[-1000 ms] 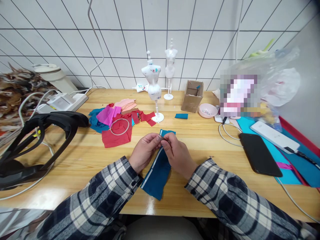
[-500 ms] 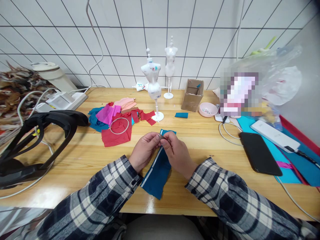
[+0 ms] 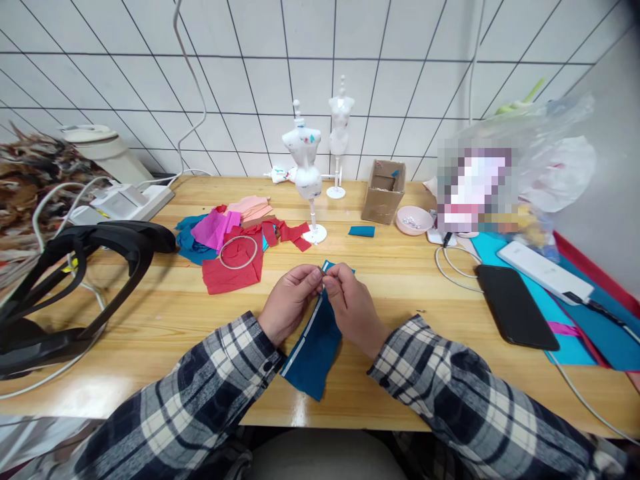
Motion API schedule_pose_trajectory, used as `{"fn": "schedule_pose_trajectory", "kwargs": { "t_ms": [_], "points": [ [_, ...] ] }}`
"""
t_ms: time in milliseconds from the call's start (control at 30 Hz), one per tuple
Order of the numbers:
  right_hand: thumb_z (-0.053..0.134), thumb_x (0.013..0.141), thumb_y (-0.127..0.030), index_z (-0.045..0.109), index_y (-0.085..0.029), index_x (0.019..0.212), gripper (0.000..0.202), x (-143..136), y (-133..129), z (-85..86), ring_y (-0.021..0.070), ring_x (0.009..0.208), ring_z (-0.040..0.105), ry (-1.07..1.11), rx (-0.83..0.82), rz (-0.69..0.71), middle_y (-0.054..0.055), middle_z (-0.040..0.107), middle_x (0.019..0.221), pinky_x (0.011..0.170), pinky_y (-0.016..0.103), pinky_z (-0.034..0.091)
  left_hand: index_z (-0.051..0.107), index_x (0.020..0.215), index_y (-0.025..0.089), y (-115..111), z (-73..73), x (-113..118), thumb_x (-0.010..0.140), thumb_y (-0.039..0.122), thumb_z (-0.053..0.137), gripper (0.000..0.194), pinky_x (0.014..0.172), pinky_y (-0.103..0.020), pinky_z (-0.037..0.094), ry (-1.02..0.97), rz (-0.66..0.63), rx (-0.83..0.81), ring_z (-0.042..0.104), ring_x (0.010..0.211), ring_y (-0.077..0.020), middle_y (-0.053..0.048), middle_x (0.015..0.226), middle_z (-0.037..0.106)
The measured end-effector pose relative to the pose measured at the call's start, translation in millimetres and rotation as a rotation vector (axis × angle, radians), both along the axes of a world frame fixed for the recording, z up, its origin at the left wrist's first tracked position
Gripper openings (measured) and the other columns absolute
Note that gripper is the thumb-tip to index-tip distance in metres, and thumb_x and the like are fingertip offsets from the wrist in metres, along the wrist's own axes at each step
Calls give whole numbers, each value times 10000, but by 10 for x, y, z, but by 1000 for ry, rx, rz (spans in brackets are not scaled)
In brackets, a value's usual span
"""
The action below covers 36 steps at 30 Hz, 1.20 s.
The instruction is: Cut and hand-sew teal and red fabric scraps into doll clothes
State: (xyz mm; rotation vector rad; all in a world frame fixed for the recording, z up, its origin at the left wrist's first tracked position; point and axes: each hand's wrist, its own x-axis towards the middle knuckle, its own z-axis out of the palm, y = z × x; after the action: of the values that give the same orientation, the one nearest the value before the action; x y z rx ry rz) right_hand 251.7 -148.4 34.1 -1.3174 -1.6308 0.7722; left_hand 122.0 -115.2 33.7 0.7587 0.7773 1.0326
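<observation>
A dark teal cloth strip [image 3: 316,353] lies at the front middle of the table, with a white strip [image 3: 311,319] along its left edge. My left hand [image 3: 291,300] pinches at the cloth's upper left edge. Close against it, my right hand [image 3: 356,310] is also closed in a pinch over the upper part of the cloth. The fingertips of both hands nearly meet there, and whatever small thing is between them is too small to make out. The cloth's top end shows just beyond the fingers.
Red cloth [image 3: 233,273] with a hoop [image 3: 239,253] lies left of a white mannequin [image 3: 307,163]. Farther right are a cardboard box [image 3: 384,193], a pink bowl [image 3: 415,220] and a black phone [image 3: 515,307]. A black headset frame [image 3: 115,280] stands at left.
The view has shifted slightly. Both hands keep their pinch at the cloth, with only a small movement of the fingers.
</observation>
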Motion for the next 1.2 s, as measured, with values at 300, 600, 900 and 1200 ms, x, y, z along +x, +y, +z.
{"fn": "schedule_pose_trajectory", "kwargs": {
  "t_ms": [300,600,900,1200],
  "points": [
    [364,981,-411,467,-224,932,219,162,21,58,152,600,525,-172,-9,52,-14,588,740,570,258,350,677,739,149,49,-24,-61,690,335,795,225,647,-215,416,127,23,100,512,633,-93,18,645,606],
    [348,986,-397,472,-222,929,222,157,21,72,161,635,551,-229,-8,53,0,611,769,596,263,360,696,727,157,65,-18,-86,687,342,794,212,668,-236,418,212,8,168,526,626,-104,12,648,631],
    [350,988,-398,464,-224,930,216,154,23,62,161,635,550,-255,-19,64,-2,616,781,591,262,350,698,759,163,82,-55,-107,704,323,781,188,668,-234,428,241,19,188,539,632,-106,12,652,637],
    [346,987,-425,476,-231,931,240,143,16,56,171,621,561,-302,-22,28,-2,618,752,578,263,344,696,773,168,76,-52,-94,707,348,771,206,674,-243,447,343,58,220,559,651,-123,2,675,654]
  ]
}}
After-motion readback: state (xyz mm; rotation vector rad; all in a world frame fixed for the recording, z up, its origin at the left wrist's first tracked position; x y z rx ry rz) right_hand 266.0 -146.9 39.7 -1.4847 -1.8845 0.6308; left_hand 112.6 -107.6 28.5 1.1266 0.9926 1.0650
